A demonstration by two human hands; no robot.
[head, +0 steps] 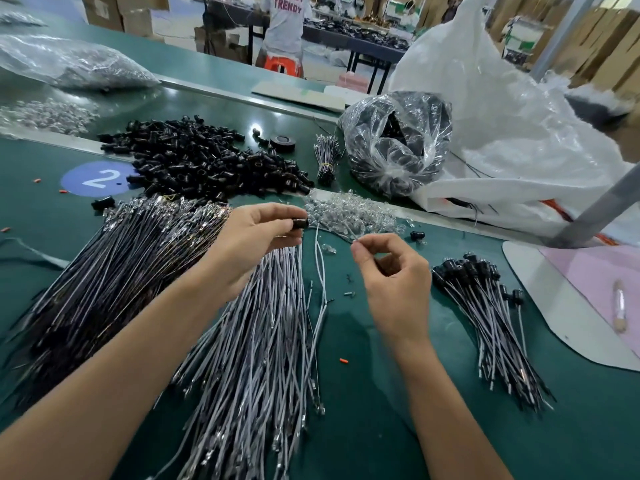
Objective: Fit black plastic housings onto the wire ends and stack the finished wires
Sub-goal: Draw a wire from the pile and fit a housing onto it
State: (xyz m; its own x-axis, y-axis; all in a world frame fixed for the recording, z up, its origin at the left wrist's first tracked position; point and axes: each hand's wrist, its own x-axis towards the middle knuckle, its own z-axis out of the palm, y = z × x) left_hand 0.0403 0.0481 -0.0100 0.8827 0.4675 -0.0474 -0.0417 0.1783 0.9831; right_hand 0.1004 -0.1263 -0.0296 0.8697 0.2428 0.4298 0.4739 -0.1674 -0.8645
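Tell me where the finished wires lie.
In the head view, the finished wires lie at the right of the table, between the right hand and a white board.

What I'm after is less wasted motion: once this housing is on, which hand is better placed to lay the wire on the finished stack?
Right, probably. The right hand pinches the wire and sits nearer the finished stack; the left hand, holding the black housing, is farther off, above the loose wires.
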